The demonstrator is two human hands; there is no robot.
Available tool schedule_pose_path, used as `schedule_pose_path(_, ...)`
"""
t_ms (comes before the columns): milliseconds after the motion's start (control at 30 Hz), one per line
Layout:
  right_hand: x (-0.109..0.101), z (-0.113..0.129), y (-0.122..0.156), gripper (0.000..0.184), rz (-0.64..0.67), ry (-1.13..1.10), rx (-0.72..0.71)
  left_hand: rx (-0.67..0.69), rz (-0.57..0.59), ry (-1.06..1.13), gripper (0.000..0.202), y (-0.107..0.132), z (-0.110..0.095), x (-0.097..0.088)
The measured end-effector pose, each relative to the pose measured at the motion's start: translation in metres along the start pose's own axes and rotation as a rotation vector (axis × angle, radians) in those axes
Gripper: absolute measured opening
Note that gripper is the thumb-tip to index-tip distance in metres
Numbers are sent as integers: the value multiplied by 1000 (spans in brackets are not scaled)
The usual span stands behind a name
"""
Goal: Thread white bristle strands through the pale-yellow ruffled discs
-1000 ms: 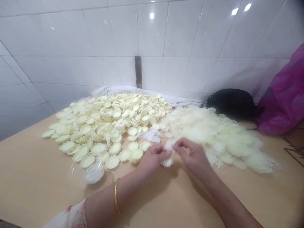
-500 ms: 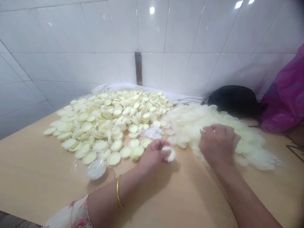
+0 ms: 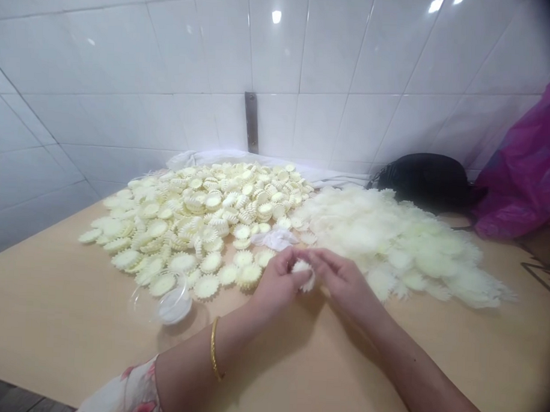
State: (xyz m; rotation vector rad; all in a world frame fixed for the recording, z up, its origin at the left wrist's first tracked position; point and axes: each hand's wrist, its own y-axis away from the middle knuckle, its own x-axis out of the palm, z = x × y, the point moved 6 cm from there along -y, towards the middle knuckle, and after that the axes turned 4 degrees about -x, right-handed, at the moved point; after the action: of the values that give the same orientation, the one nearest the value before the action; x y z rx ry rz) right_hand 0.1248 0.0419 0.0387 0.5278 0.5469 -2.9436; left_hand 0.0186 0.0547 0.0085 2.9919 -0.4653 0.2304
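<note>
My left hand [image 3: 279, 279] pinches a small whitish cup with a jagged rim [image 3: 302, 275] between thumb and fingers. Against the cup's right side are the bent fingers of my right hand [image 3: 342, 281]; its fingertips are partly hidden. Just left of my hands lies a broad heap of pale yellow, frilled-edge cups [image 3: 212, 201], some nested into each other. On the right spreads a pile of thin, flat, pale discs with serrated edges [image 3: 429, 253]. A crumpled white cloth [image 3: 274, 238] sits just beyond my hands.
A small clear bowl [image 3: 175, 304] with something white in it stands front left on the wooden table [image 3: 72, 319]. At the back right are a black object [image 3: 427, 178] and a magenta bag [image 3: 524, 166]. A tiled wall [image 3: 208, 53] closes off the far side.
My right hand has come left from above the flat discs to meet my left hand at the cup. My left hand has stayed nearly in place, still pinching the cup.
</note>
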Motion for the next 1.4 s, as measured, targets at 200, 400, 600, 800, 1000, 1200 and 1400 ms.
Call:
schedule_pose_path(200,3,-18,0,35,35,-252,194,57,19,-50,30,3,1,2)
schedule_pose_path(400,10,-30,2,25,97,-455,308,93,-100,-47,45,0,5,-8)
schedule_pose_path(600,-4,-39,0,24,-141,-493,266,-202,-89,265,36,-4,18,-6)
schedule_pose_path(800,0,-31,1,28,-155,-313,231,-208,2,370,23,-3,18,3)
schedule_pose_path(1000,4,-20,0,27,-55,-308,165,-167,-108,262,16,-3,13,-5)
schedule_pose_path(1200,7,-32,-1,24,-15,-507,238,-159,-111,241,23,-4,12,-6)
schedule_pose_path(1400,8,-39,0,23,-30,-563,262,-192,-3,357,26,-4,14,1)
